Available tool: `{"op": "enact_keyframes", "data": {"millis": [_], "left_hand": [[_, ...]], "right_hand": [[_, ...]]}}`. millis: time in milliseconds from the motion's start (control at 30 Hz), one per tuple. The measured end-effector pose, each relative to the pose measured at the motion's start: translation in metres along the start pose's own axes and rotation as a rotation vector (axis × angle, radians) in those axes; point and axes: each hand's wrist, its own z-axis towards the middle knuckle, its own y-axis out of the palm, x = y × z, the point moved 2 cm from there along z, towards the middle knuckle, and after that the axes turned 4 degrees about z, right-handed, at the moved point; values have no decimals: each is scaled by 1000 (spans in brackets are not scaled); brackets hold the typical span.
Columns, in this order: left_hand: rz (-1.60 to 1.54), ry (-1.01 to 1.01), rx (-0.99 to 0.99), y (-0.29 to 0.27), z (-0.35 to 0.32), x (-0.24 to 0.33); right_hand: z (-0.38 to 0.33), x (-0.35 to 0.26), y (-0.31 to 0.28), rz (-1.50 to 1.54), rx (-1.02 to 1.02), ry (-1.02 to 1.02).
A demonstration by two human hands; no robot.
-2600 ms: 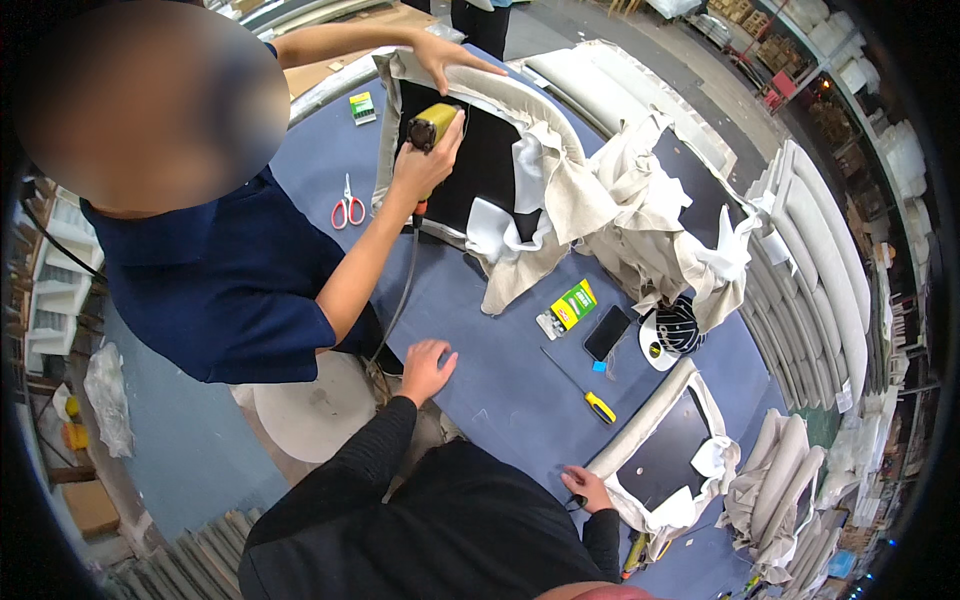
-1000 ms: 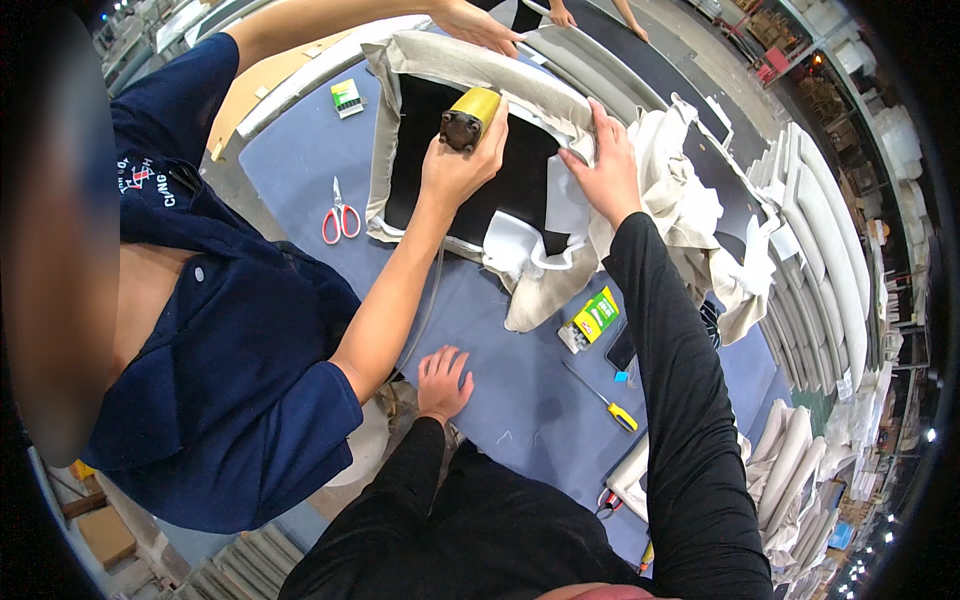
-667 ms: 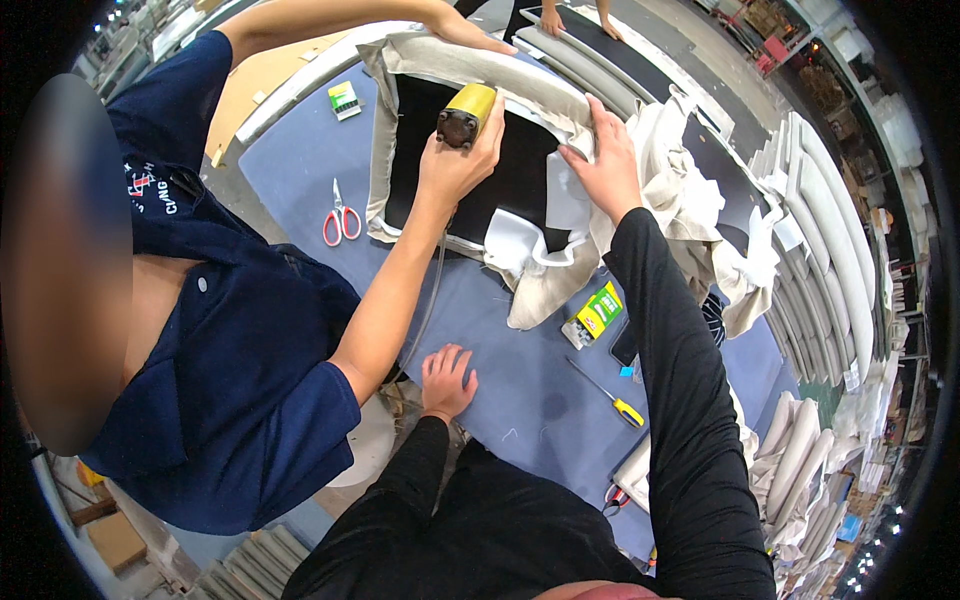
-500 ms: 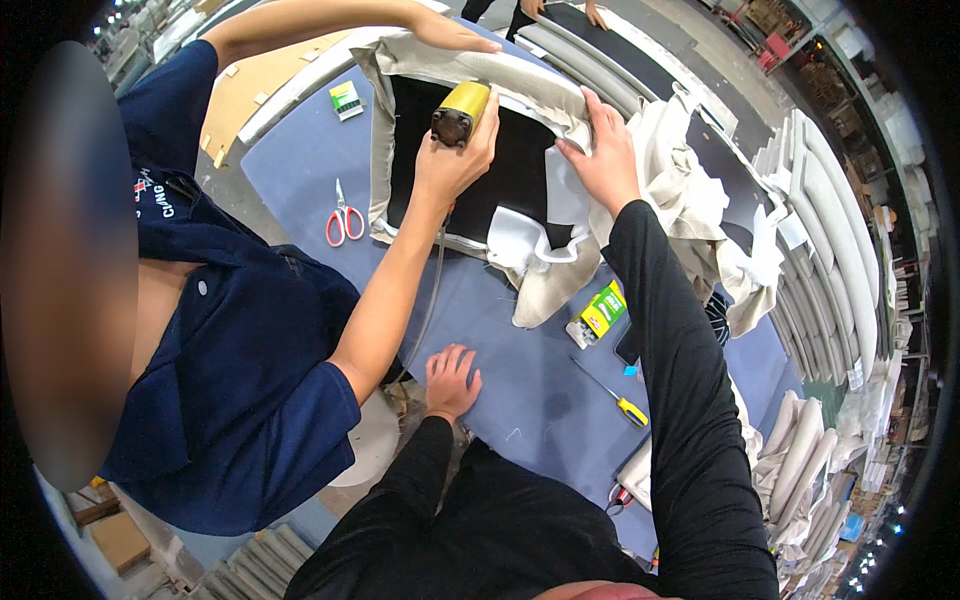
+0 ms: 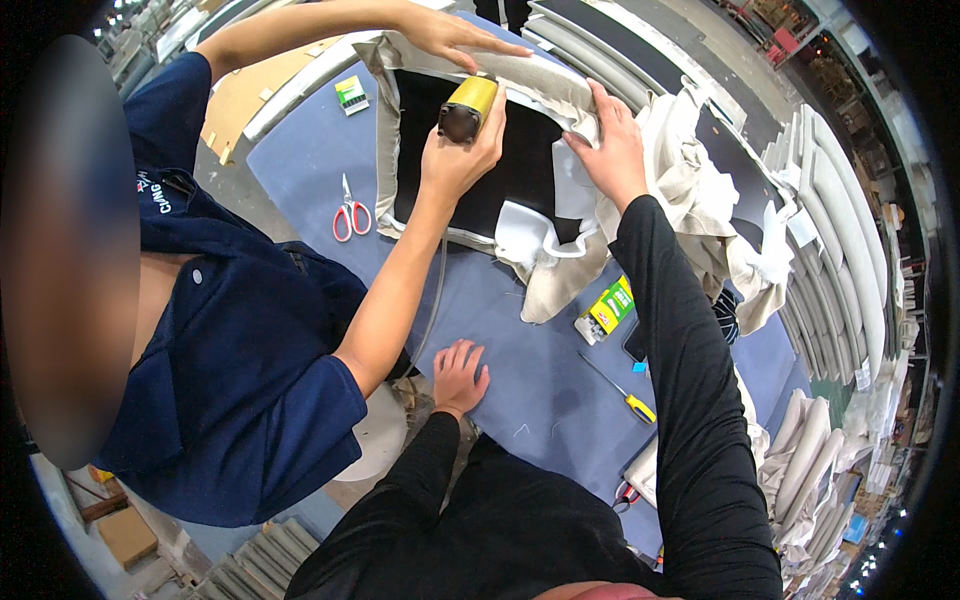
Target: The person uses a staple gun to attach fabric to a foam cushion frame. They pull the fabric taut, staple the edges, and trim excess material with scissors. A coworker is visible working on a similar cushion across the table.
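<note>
the right hand (image 5: 615,155) is stretched forward, spread; the left hand (image 5: 460,378) lies low, seemingly palm down.

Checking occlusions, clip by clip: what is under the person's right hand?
Around the right hand, beige fabric shows along the edge of a black-centred panel, with white padding near the hand. What lies directly beneath the hand is covered and cannot be seen.

A padded upholstery panel (image 5: 520,150), black backing upward, lay seemingly flat on the blue-grey worktop (image 5: 530,370), beige fabric (image 5: 387,150) was folded over its far and left edges, white lining (image 5: 521,232) and a loose beige flap (image 5: 562,288) spilled from its near-right corner
</note>
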Motion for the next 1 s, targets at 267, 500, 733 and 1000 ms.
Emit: {"op": "enact_keyframes", "data": {"millis": [267, 500, 733, 1000], "left_hand": [[21, 5, 28, 2, -2, 0], [31, 2, 24, 0, -1, 1], [-3, 8, 64, -3, 2, 4], [-10, 24, 97, -3, 0, 2]], "right_hand": [[-7, -4, -4, 47, 30, -11], [-8, -4, -8, 64, -12, -13], [-7, -2, -9, 37, -23, -5], [-9, -4, -8, 43, -3, -18]]}}
